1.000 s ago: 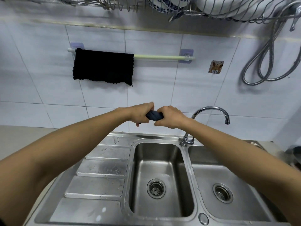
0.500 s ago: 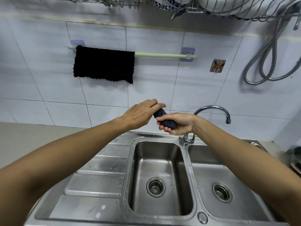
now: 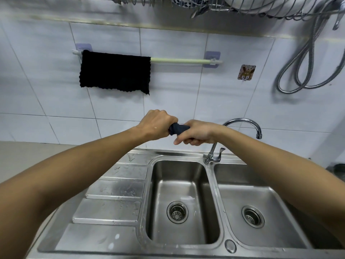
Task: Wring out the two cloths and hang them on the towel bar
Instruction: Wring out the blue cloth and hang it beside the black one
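Above the left basin [image 3: 182, 199] of the steel sink, we hold a dark blue cloth [image 3: 177, 128] rolled into a tight rope between both fists. Our left hand [image 3: 156, 126] is closed fully around one end, knuckles up, with a water drop on its back. Our right hand [image 3: 197, 132] is closed around the other end, its fingers [image 3: 180, 141] curling underneath so the tips show below. Only a short twisted stretch of cloth shows between the two fists, which sit close together.

On the tiled wall behind, a black cloth [image 3: 114, 71] hangs over the left part of the pale green towel bar [image 3: 177, 60]; the right part of the bar is bare. The bar rests in two lilac stick-on brackets. To its right a small adhesive hook [image 3: 246, 72] with a patterned face is stuck to the tile, and a coiled metal hose [image 3: 306, 68] hangs further right.

Below us, the double sink has a ribbed drainboard [image 3: 112, 195] on the left, wet with droplets, and a strainer in each basin. A chrome faucet [image 3: 240, 128] rises between the basins, its spout arching right. A wire dish rack [image 3: 242, 6] with bowls runs along the top edge. We can read no writing anywhere.
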